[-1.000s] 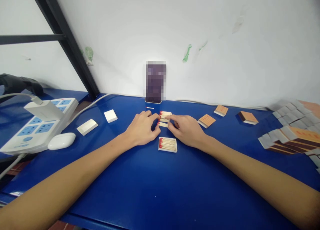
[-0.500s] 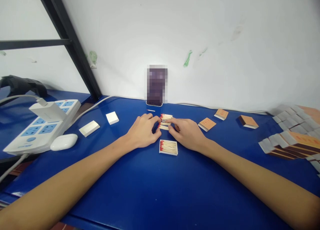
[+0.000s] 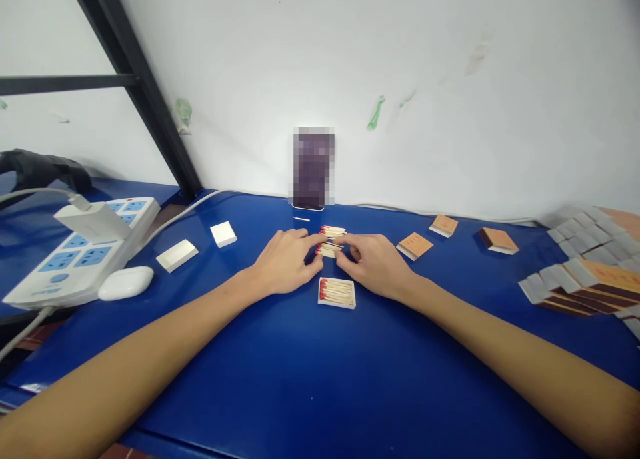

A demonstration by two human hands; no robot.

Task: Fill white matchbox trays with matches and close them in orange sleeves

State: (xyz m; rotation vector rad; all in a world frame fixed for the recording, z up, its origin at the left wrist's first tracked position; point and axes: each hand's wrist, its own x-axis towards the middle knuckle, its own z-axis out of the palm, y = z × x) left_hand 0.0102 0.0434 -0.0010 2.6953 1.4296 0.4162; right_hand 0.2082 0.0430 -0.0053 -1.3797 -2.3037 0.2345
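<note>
Between my two hands, red-headed matches lie side by side on the blue table. The near matches point(image 3: 327, 250) are framed by both thumbs and index fingers. My left hand point(image 3: 287, 262) pinches at their red heads, and my right hand point(image 3: 375, 262) closes at their pale ends. Just beyond the index fingers lie the far matches point(image 3: 333, 230). Nearer to me, a white matchbox tray point(image 3: 337, 304) holds a layer of matches with heads to the left. One single match point(image 3: 301, 218) rests apart, in front of the propped phone.
A phone point(image 3: 314, 169) leans on the wall. White trays point(image 3: 177, 255) sit left, by an earbud case point(image 3: 126, 284) and a power strip point(image 3: 90, 256). Orange matchbox sleeves point(image 3: 415, 246) lie right, with stacked matchboxes point(image 3: 590, 282) at the far right.
The index fingers have come down among the matches, and a gap now parts a near group from a far group. The tray has stayed put.
</note>
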